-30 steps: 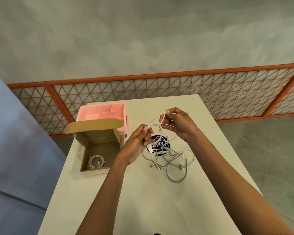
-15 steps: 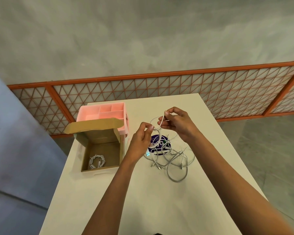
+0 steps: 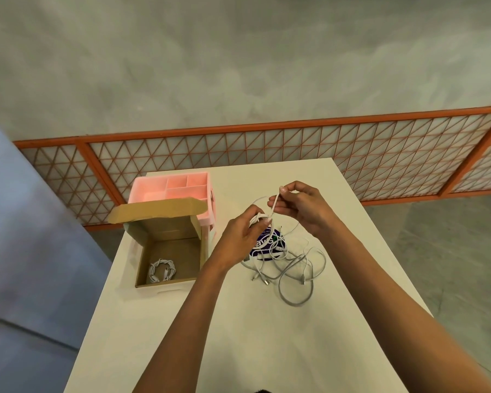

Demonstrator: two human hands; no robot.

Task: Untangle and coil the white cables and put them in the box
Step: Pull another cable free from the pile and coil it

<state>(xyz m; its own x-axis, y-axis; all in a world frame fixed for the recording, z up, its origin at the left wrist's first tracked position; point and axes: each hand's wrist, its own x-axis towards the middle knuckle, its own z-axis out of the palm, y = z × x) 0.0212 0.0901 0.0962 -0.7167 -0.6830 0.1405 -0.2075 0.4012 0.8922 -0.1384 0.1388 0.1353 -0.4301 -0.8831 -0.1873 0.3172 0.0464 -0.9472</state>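
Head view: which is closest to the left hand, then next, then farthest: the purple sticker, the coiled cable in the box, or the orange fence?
1. Sticker, on the table just right of the left hand.
2. Coiled cable, in the box to the left.
3. Fence, far behind the table.

Both bare forearms reach in from the lower edge and converge. The left hand (image 3: 238, 236) shows its back to the camera, its fingers (image 3: 262, 219) curled round a small bundle of white cable (image 3: 273, 207). The right hand (image 3: 302, 208), just beyond and slightly higher, pinches a strand of it between thumb and forefinger, other fingers loosely curled
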